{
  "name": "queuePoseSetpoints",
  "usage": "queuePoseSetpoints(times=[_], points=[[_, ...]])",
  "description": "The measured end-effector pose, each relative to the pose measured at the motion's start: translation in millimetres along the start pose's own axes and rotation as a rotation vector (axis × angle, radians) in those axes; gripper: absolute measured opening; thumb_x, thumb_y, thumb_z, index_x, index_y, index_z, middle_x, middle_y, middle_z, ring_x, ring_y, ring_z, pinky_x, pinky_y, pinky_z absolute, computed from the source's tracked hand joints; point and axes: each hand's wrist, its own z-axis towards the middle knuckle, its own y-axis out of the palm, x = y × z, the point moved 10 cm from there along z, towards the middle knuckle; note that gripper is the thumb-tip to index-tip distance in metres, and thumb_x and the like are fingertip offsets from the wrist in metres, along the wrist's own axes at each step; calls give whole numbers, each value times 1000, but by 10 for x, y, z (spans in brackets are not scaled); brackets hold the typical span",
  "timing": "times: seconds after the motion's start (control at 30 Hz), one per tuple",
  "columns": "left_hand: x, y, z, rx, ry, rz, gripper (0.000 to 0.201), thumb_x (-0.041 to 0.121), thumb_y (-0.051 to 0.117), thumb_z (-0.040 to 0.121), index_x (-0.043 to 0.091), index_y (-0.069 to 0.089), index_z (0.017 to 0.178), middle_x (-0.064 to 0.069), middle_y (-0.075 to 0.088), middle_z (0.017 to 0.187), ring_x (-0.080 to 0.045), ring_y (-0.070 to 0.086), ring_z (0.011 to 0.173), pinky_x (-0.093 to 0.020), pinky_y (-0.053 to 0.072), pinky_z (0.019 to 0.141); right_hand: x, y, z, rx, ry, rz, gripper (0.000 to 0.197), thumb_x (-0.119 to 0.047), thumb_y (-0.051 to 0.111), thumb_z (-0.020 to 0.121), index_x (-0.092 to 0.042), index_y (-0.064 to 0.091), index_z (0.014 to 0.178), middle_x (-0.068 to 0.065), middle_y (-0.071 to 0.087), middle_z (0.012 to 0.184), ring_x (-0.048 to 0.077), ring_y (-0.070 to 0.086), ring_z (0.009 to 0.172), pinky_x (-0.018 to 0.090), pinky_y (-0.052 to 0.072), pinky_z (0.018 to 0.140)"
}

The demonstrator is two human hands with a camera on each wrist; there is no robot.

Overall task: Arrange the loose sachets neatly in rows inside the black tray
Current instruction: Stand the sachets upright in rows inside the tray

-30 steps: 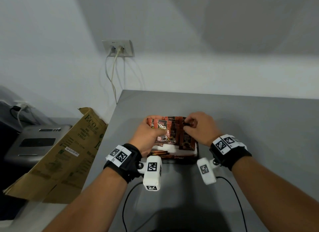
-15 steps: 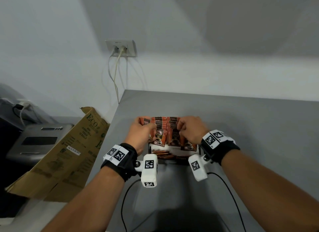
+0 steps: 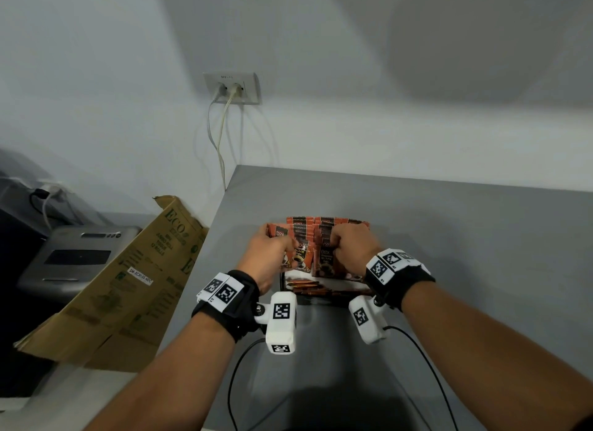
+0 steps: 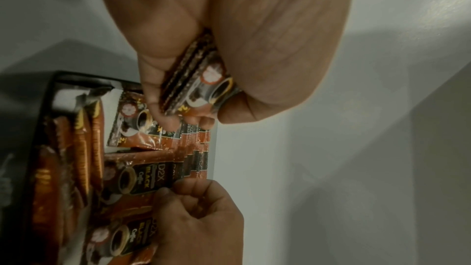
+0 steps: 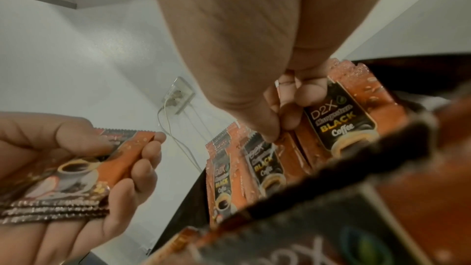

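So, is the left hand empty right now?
No, the left hand holds a small stack of sachets between thumb and fingers, plain in the right wrist view.

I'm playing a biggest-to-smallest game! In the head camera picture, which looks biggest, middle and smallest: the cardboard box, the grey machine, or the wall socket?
1. Cardboard box, biggest.
2. Grey machine, middle, partly hidden behind the box.
3. Wall socket, smallest.

The socket is farther away, so its look may fool you.
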Motion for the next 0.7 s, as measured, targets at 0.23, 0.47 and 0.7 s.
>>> queuePoseSetpoints(times=[0.23, 0.47, 0.7], points=[[-10, 45, -6, -8, 6, 20, 36, -13, 51, 72, 5, 58, 102, -10, 64, 91, -27, 63, 84, -49, 57, 85, -5, -34, -13, 40, -10, -27, 22, -2, 59, 87, -23, 59, 82, 0, 64, 96, 19, 60, 88, 29, 51, 78], [54, 97, -62, -36, 49, 9, 31, -16, 43, 75, 2, 57, 96, -16, 62, 84, -26, 62, 67, -38, 55, 65, -21, -133, -55, 82, -30, 0, 18, -6, 64, 84, -21, 57, 77, -1, 60, 92, 22, 60, 89, 28, 45, 75], [170, 238, -86, -148, 146, 47, 39, -18, 69, 77, 3, 62, 108, -16, 71, 88, -28, 71, 79, -38, 59, 70, -424, -489, -125, 49, -163, 379, 15, -24, 71, 85, -26, 74, 99, -11, 73, 91, 3, 67, 85, 20, 53, 81]])
